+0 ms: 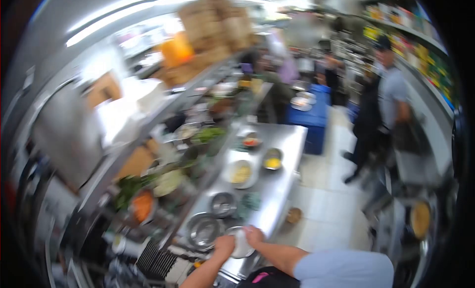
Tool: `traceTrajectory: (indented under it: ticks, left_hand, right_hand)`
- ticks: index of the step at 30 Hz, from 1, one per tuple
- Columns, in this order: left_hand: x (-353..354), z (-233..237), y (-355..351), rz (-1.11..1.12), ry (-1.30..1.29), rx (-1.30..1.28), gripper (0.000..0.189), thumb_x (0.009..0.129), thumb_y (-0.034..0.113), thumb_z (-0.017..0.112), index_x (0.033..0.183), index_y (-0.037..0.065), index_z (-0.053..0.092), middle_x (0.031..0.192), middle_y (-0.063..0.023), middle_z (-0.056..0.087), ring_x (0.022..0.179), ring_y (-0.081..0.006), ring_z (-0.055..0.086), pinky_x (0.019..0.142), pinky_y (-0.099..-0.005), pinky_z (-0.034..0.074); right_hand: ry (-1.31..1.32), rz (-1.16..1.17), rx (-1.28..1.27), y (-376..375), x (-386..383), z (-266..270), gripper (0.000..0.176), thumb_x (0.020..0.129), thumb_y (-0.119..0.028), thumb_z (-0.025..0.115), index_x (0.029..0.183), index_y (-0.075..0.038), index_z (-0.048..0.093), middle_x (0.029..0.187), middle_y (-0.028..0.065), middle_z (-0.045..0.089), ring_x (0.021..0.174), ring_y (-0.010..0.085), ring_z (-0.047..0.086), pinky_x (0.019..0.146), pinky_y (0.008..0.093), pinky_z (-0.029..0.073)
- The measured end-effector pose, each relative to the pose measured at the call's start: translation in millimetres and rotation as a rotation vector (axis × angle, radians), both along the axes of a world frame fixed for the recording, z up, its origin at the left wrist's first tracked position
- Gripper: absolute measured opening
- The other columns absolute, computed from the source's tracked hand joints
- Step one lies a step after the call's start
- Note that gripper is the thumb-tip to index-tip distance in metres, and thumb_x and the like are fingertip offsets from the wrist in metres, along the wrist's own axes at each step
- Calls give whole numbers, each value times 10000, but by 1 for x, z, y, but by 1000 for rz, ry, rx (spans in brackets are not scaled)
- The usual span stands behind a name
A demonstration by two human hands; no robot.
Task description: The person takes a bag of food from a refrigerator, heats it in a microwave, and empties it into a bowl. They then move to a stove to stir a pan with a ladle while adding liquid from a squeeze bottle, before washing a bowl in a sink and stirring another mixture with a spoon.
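At the near end of the steel counter [292,139], my left hand [224,245] and my right hand [254,236] are closed on opposite sides of a white round dish [241,247]. Blur hides what the dish holds, if anything. Just left of my left hand lies a wide steel bowl [190,233]. Beyond it is a smaller steel bowl [213,205], with a clear greenish container [251,201] to its right. Farther up the counter are a white plate of yellowish food [229,175] and a metal bowl with bright yellow contents [273,162].
Along the left runs a row of ingredients, including leafy greens [127,191] and a container of orange shreds [143,205]. A blue bin [311,114] stands past the counter's far end. A person in a cap [393,90] stands in the aisle at right; other people are farther back.
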State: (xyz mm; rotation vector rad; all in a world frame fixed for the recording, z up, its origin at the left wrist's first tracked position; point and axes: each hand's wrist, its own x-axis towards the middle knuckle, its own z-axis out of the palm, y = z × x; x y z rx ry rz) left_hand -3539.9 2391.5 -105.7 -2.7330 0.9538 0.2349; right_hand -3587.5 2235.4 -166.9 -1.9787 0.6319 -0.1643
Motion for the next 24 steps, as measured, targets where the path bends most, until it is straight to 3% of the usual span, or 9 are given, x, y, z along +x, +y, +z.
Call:
traceTrajectory:
  ticks: [1, 2, 5, 6, 8, 13, 19, 24]
  left_hand:
    - [-6, 29, -10, 19, 49, 11, 247, 889, 196, 556, 978, 109, 770, 928, -138, 756, 856, -321, 749, 727, -471, 595]
    - [-10, 53, -14, 25, 85, -11, 239, 872, 181, 571, 993, 111, 766, 959, -141, 752, 890, -325, 743, 763, -461, 596]
    - [1, 68, -6, 82, 188, -1, 261, 766, 183, 679, 1011, 134, 751, 1004, -145, 744, 941, -324, 731, 806, -454, 588]
    - [5, 63, 0, 154, 178, -32, 261, 766, 183, 679, 1011, 134, 751, 1004, -145, 744, 941, -324, 731, 806, -454, 588]
    - [18, 42, 11, 40, 162, -40, 256, 759, 180, 680, 1002, 133, 747, 988, -142, 745, 934, -333, 728, 799, -467, 587]
    - [27, 26, 24, 65, 163, -140, 242, 754, 176, 684, 987, 145, 744, 1009, -132, 741, 965, -341, 715, 824, -478, 576]
    - [14, 54, 19, 123, 251, -170, 239, 768, 167, 669, 995, 156, 743, 1048, -123, 734, 1014, -335, 702, 852, -478, 565]
    - [9, 37, 23, 182, 233, -258, 290, 775, 143, 632, 1049, 177, 722, 984, -161, 731, 970, -360, 704, 815, -486, 562]
  right_hand:
    - [43, -4, -6, 3, 2, -2, 500, 965, -558, 516, 1066, -97, 682, 1025, 241, 699, 992, 468, 641, 881, 556, 492]
    - [68, -36, -33, 5, 5, -5, 501, 948, -565, 541, 1030, -89, 675, 988, 247, 698, 955, 469, 650, 849, 556, 504]
    - [-16, -79, -130, 4, 6, -14, 431, 927, -494, 619, 883, -67, 656, 854, 267, 677, 835, 509, 633, 735, 576, 499]
    - [-34, -92, -140, 6, 5, -6, 442, 938, -487, 607, 873, -52, 652, 848, 268, 680, 837, 506, 639, 737, 576, 501]
    - [-3, -81, -187, 6, 6, -7, 455, 951, -482, 595, 869, -37, 649, 850, 272, 683, 841, 509, 642, 741, 582, 499]
    - [-20, -49, -195, 10, 11, -18, 479, 964, -495, 576, 886, -28, 648, 862, 278, 684, 844, 515, 642, 746, 584, 497]
    - [-52, -57, -192, 6, 12, -28, 490, 973, -500, 559, 901, -24, 649, 880, 284, 683, 843, 516, 641, 742, 584, 495]
    - [22, -69, -169, 8, 12, -23, 493, 960, -515, 568, 981, -32, 661, 921, 293, 685, 926, 497, 644, 802, 584, 489]
